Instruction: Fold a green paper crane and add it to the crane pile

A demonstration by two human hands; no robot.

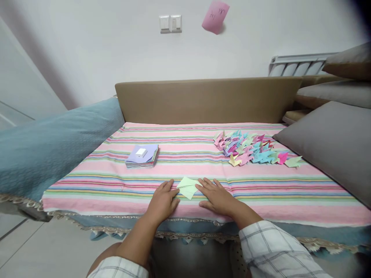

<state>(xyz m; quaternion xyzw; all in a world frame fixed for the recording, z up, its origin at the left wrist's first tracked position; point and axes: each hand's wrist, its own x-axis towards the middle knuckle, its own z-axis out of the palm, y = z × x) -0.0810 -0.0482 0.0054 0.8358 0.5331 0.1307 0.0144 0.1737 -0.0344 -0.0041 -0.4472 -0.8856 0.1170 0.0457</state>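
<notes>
A pale green folded paper [188, 187] lies on the pink striped cloth [261, 185] near its front edge. My left hand [164, 200] rests flat on the cloth, its fingertips touching the paper's left edge. My right hand [217, 196] lies flat too, its fingers pressing the paper's right side. Both hands have their fingers stretched out.
A stack of coloured paper sheets [142, 156] with a small white block on top sits at the left. A heap of several folded paper figures [252, 150] lies at the right. Grey cushions [333, 143] stand at the right, a blue cushion [52, 146] at the left, a brown backrest [203, 100] behind.
</notes>
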